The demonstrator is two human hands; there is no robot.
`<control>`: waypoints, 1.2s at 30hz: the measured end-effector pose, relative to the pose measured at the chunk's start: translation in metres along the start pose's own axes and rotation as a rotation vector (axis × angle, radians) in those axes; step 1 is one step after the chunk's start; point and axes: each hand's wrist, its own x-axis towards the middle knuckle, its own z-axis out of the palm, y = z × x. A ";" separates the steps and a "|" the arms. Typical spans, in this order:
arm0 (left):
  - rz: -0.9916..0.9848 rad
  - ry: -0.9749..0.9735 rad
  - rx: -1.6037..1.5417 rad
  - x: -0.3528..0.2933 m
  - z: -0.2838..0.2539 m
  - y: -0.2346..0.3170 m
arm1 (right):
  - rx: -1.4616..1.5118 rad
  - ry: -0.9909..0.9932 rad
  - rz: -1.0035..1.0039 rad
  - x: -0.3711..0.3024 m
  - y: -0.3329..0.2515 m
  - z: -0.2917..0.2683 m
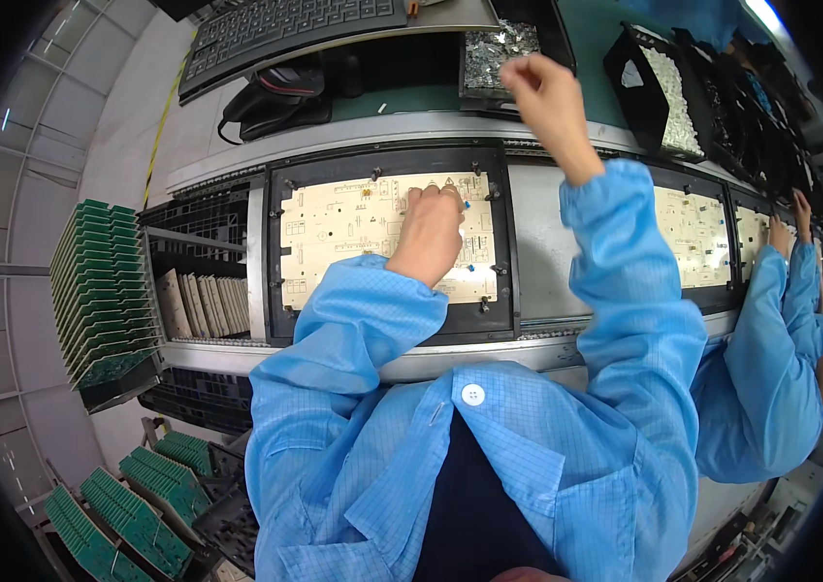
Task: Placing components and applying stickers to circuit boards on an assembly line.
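A cream circuit board lies in a black frame with small dark clips around its edge. My left hand rests over the board's right half, fingers curled down to its surface; what the fingertips hold, if anything, is hidden. A few blue parts and a yellow part are on the board. Above the near edge of a black bin of small shiny metal parts is my right hand, raised, with thumb and fingertips drawn together. Anything between those fingers is too small to make out.
A keyboard sits on a shelf above a black handheld device. White parts fill another bin at far right. Green boards stand in a rack at left. A co-worker's hands are over another board at right.
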 end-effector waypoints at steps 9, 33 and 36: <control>-0.213 0.052 -0.369 0.001 -0.039 -0.001 | -0.014 -0.416 0.317 -0.082 0.003 0.016; -0.282 0.465 -0.765 0.005 -0.074 -0.042 | -0.183 -0.217 0.455 -0.090 -0.004 0.043; -0.282 0.453 -0.784 0.005 -0.074 -0.043 | -0.242 -0.209 0.462 -0.091 -0.010 0.044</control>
